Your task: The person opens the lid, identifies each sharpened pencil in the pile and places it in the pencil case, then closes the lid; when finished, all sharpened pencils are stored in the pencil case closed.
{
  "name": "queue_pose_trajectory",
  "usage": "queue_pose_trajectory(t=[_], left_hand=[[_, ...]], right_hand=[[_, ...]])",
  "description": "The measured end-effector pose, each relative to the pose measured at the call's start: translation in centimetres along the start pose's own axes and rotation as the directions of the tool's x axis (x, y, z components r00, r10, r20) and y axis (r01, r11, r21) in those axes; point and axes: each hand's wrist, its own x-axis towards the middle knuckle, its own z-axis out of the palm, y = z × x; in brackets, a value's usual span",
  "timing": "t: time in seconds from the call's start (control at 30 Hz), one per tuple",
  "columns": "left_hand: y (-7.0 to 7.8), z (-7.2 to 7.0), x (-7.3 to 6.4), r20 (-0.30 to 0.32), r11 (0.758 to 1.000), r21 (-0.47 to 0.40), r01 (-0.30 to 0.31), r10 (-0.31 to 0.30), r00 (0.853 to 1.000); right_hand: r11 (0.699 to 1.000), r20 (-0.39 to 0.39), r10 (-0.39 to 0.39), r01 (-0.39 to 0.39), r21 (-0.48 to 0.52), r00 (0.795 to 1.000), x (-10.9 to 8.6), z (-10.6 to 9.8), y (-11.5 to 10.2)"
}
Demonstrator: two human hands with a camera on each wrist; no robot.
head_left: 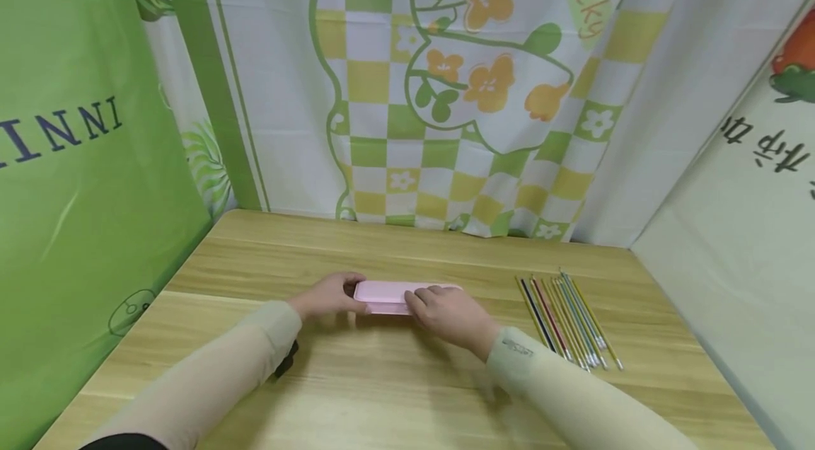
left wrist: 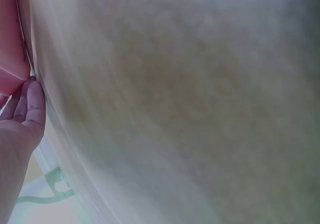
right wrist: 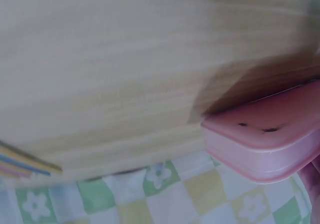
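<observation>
A pink pencil case (head_left: 382, 292) lies lengthwise on the wooden table, in the middle of the head view. At its left end my left hand (head_left: 329, 296) grips it, with the thumb at the front and the fingers round the back. My right hand (head_left: 451, 312) holds the right part, fingers bent over the top. The left wrist view catches only a corner of the pink case (left wrist: 11, 58), beside the left fingers (left wrist: 35, 101). Small dark marks show on the case's end (right wrist: 265, 126) in the right wrist view. Whether its lid is fully closed I cannot tell.
Several pencils (head_left: 560, 322) lie side by side on the table's right part. Their tips (right wrist: 30, 161) also show in the right wrist view. A patterned curtain (head_left: 471, 82) hangs behind the table (head_left: 382, 386), with a green cloth (head_left: 83, 188) at the left.
</observation>
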Motion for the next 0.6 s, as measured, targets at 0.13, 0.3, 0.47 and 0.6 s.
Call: queue_pose_trajectory(t=[0.13, 0.3, 0.47, 0.6], left_hand=[[-0.06, -0.32, 0.21, 0.014, 1.0, -0.02, 0.001, 0.0, 1.0], [0.02, -0.4, 0.29, 0.029, 0.998, -0.057, 0.025, -0.024, 0.999], [0.06, -0.44, 0.24, 0.03, 0.998, -0.051, 0.041, -0.04, 0.999], [-0.01, -0.53, 0.06, 0.036, 0.996, -0.072, 0.046, -0.044, 0.998]], right_hand=[[0.997, 0.015, -0.047, 0.048, -0.064, 0.999, 0.12, 0.06, 0.19], [0.989, 0.018, -0.093, 0.094, -0.113, 0.996, 0.24, 0.21, 0.52], [0.983, -0.008, -0.129, 0.127, -0.136, 0.992, 0.29, 0.35, 0.79], [0.976, -0.007, -0.143, 0.14, -0.166, 0.99, 0.33, 0.46, 0.78]])
